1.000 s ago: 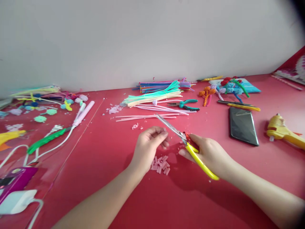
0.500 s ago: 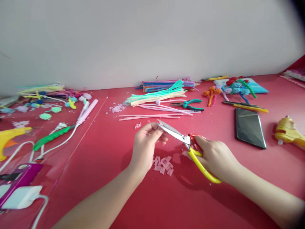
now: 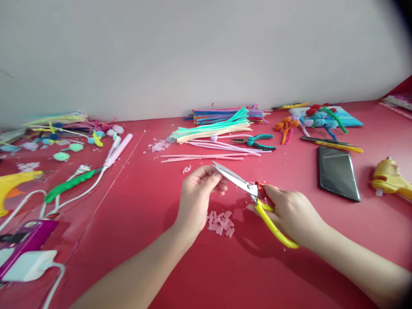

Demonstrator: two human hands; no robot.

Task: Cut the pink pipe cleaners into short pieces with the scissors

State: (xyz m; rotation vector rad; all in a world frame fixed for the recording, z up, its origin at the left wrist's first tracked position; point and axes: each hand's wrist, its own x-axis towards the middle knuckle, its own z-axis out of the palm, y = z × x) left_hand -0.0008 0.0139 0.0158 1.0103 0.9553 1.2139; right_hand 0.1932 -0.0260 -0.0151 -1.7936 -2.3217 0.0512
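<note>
Two hands: just above the pink bits (image 3: 221, 223).
Left hand (image 3: 196, 193): pinched shut at the scissors (image 3: 249, 187) tip, contents too tiny to tell.
Right hand (image 3: 289, 212): gripping the scissors' yellow handles.

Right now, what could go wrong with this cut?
1. The scissors have their blade tips right at the pinched fingertips of the left hand; a snip could nick a finger. What it pinches is too small to tell.
2. The cut pink pieces lie loose on the table just below; the right hand, working the scissors, might scatter them.
</note>
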